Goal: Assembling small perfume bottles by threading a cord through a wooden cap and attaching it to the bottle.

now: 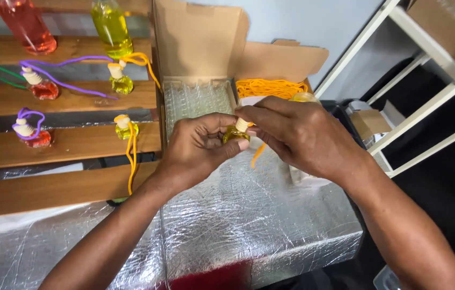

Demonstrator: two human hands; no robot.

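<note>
- Seen from a head-worn camera looking down, two bare hands meet over a work surface covered in crinkled silver foil (259, 215).
- The left hand (198, 147) is closed around a small glass bottle of yellow liquid (234, 134), held just above the foil near the middle of the view.
- The right hand (297, 134) pinches the bottle's pale wooden cap (242, 124) between thumb and fingers; the two hands touch at the bottle.
- An orange cord (258, 154) hangs down from under the right hand; where it is attached is hidden, possibly at the cap.
- Just behind the hands stands an open cardboard box (200, 43), with rows of clear empty bottles (195, 102) on one side and a bundle of orange cords (270, 87) on the other.
- To the left, wooden slats (66, 145) hold finished small bottles: two yellow ones with orange cords (122, 80) and two red ones with purple cords (39, 87).
- Two larger bottles, one red (26, 27) and one yellow (112, 27), stand at the top left.
- A white shelf frame (426, 91) stands at the right.
</note>
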